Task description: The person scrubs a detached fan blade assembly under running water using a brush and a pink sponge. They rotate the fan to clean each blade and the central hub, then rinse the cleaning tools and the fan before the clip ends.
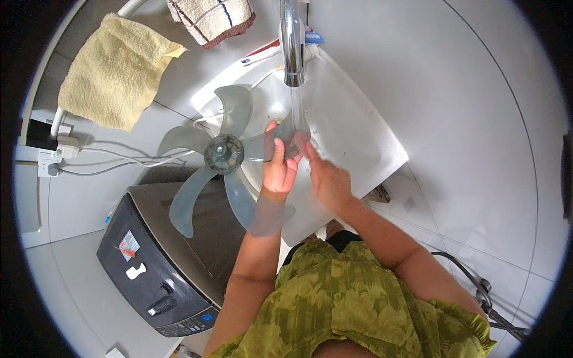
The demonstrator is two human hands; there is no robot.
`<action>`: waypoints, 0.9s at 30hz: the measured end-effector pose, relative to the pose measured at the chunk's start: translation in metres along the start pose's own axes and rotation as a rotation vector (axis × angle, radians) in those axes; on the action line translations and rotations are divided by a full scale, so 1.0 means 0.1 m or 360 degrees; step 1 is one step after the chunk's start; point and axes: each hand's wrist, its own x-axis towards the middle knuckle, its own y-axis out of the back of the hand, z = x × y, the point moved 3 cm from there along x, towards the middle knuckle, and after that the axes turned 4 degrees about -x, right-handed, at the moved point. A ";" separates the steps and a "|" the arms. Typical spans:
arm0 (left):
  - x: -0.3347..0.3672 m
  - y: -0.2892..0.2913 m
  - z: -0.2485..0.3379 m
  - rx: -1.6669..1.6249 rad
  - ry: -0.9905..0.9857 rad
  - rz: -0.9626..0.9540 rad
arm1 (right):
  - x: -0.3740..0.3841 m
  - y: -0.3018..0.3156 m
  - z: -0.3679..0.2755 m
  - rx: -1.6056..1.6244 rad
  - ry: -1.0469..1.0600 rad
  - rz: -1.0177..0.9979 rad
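in the head view, from my remote seat, i had the grey see-through fan impeller (224,153) over the near left part of the white basin (364,143), its hub between nine and ten o'clock of the left hand (279,170). that hand was grasping one blade near its outer end, palm up, which i judged was to bear the weight and keep that blade beneath the tap (293,48) at twelve o'clock, where water was running. the right hand (327,179) was bent inward with its fingertips at the same blade's end; blur and water hid whether it gripped anything, so i could not tell.

another blade crossed the left forearm (253,256), which i thought limited its turning. from the picture's centre, a dark boxy appliance (143,238) stood at eight o'clock, partly under the blades. a yellow cloth (113,71) hung at ten, a checked towel (212,21) at eleven. pale cables (125,156) ran behind the blades at nine, awkwardly near the wet work, i felt.
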 end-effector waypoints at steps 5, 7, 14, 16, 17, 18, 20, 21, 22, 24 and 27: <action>0.04 -0.07 -0.05 -0.0084 -0.0032 -0.0129 | 0.25 0.01 0.01 -0.0137 -0.0121 0.0045; 0.08 0.08 -0.07 -0.0034 -0.0053 -0.0095 | -0.03 -0.07 -0.09 -0.0205 -0.0085 -0.0186; 0.06 0.09 -0.16 -0.0134 0.0077 -0.0131 | 0.26 0.08 0.04 -0.0205 -0.0141 0.0017; 0.04 0.06 -0.19 -0.0092 0.0128 -0.0152 | 0.31 0.11 0.02 -0.0252 -0.0177 0.0005; 0.06 0.11 -0.21 -0.0047 0.0131 -0.0149 | 0.22 0.08 -0.05 -0.0264 -0.0132 -0.0128; 0.08 0.13 -0.23 -0.0001 0.0135 -0.0146 | 0.08 0.04 -0.11 -0.0179 -0.0076 -0.0114; 0.09 0.11 -0.22 -0.0146 0.0146 -0.0198 | -0.13 -0.05 -0.21 0.0016 0.0044 -0.0090; 0.10 0.09 -0.21 -0.0219 0.0151 -0.0223 | -0.12 -0.04 -0.16 0.0089 0.0116 0.0047; 0.08 0.09 -0.20 -0.0226 0.0172 -0.0197 | -0.05 -0.02 -0.07 0.0023 0.0027 0.0013; 0.10 0.05 -0.19 -0.0239 0.0202 -0.0169 | 0.20 0.04 0.14 -0.0118 -0.0140 -0.0033; 0.12 0.02 -0.22 -0.0090 0.0251 -0.0122 | 0.34 0.10 0.14 -0.0085 -0.0198 0.0085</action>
